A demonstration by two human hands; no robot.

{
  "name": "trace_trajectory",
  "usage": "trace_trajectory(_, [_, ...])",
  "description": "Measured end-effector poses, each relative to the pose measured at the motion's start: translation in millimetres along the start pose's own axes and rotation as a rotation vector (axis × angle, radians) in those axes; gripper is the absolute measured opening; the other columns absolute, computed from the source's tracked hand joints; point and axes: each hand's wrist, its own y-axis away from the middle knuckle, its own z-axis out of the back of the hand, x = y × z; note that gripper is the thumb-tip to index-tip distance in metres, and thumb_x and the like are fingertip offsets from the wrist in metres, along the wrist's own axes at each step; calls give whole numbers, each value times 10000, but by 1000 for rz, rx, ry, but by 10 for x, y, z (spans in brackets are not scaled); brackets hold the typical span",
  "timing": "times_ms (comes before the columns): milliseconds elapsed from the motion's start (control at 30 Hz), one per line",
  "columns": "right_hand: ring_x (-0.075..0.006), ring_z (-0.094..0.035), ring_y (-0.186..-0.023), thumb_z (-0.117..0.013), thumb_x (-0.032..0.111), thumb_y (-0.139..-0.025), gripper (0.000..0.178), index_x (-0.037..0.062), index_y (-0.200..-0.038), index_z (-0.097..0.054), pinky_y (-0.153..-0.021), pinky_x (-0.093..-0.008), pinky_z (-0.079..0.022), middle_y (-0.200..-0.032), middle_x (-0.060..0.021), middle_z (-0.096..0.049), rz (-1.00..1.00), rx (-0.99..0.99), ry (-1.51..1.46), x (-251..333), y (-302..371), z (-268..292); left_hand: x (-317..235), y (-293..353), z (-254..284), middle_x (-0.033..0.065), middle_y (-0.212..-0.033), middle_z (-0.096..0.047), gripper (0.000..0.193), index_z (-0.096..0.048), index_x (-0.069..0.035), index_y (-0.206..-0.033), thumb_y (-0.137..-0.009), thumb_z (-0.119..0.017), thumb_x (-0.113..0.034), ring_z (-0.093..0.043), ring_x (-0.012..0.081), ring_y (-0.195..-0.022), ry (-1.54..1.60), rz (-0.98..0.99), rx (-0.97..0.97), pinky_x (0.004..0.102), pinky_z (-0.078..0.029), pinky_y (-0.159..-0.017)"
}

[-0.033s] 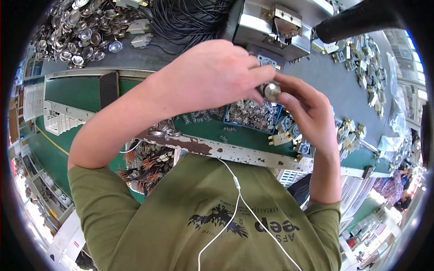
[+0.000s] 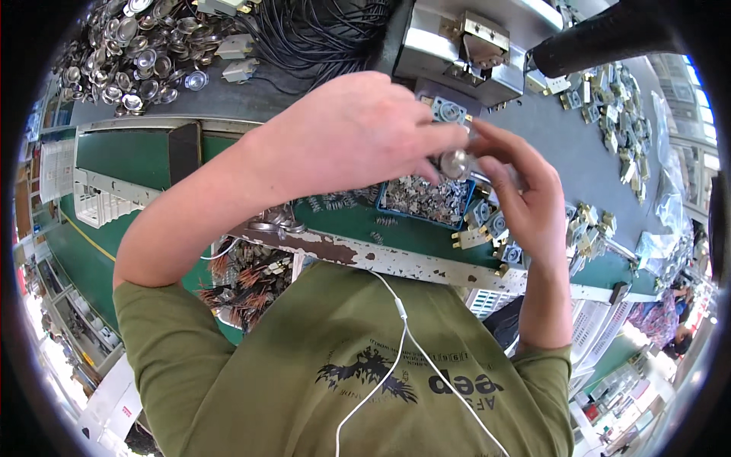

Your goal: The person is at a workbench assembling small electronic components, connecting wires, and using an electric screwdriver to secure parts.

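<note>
A small round shiny metal part (image 2: 455, 164) is between my two hands, above the blue tray (image 2: 462, 226) of small metal pieces. Thumb and fingers of my left hand (image 2: 373, 126) close on it from the left. My right hand (image 2: 525, 194) is curled round its right side, thumb and forefinger meeting at it; these fingertips are smeared by motion. Just beyond the fingers, a grey square switch-like part with a round centre (image 2: 449, 112) lies in front of the metal press-like fixture (image 2: 486, 46). What my left palm covers is hidden.
Many round metal caps (image 2: 141, 57) are heaped at the far left, beside black cables (image 2: 320, 34). Several grey-and-white switch-like parts (image 2: 609, 107) lie at the right. Small springs (image 2: 377, 236) sit near the bench's chipped front edge (image 2: 381, 255). A black bar (image 2: 609, 38) juts in from the far right.
My hands and the round metal part have shifted slightly toward me. The grey square part beyond my fingers shows more fully.
</note>
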Motion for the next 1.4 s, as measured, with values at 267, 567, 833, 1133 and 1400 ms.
trace_trajectory(267, [-401, -582, -1234, -804, 94, -836, 702, 119, -1481, -530, -1040, -464, -485, -1326, -192, -610, 228, -159, 554, -275, -145, -200, 4, 78, 77, 5, -813, -601, 431, -712, -225, -1273, -850, -770, -282, -623, 201, -792, 132, -52, 161, 358, -483, -722])
trace_trajectory(567, [-199, -695, -1079, -706, -47, -926, 379, -38, -1300, -642, -925, -327, -566, -1222, -138, -710, 378, -487, 58, 97, -142, 124, 302, -240, -114, 106, -871, -734, 327, -705, -156, -1146, -908, -707, -380, -726, 317, -838, 120, 256, 107, 448, -568, -711])
trace_trajectory(833, [-215, -664, -832, -701, 170, -974, 343, -55, -1216, -607, -757, -329, -553, -1008, -166, -694, 678, -827, 112, 523, -1043, 561, 352, -185, -241, 86, -900, -747, 315, -700, -194, -1175, -917, -701, -375, -732, 308, -829, 115, 292, 165, 442, -573, -710])
trace_trajectory(1133, [-204, -668, -809, -709, 167, -948, 300, -66, -1133, -672, -764, -359, -546, -949, -155, -719, 996, -686, 217, 350, -1115, 1026, 315, -187, -305, 70, -749, -681, 245, -614, -132, -1049, -933, -694, -334, -716, 289, -747, -6, 204, 102, 439, -544, -587])
trace_trajectory(1400, [-284, -680, -754, -588, 117, -978, 286, -141, -1095, -624, -730, -475, -581, -833, -213, -675, 951, -408, -491, 373, -1062, 957, 303, -181, -299, 78, -730, -666, 229, -583, -111, -983, -937, -688, -309, -718, 287, -751, -5, 182, 100, 443, -548, -595])
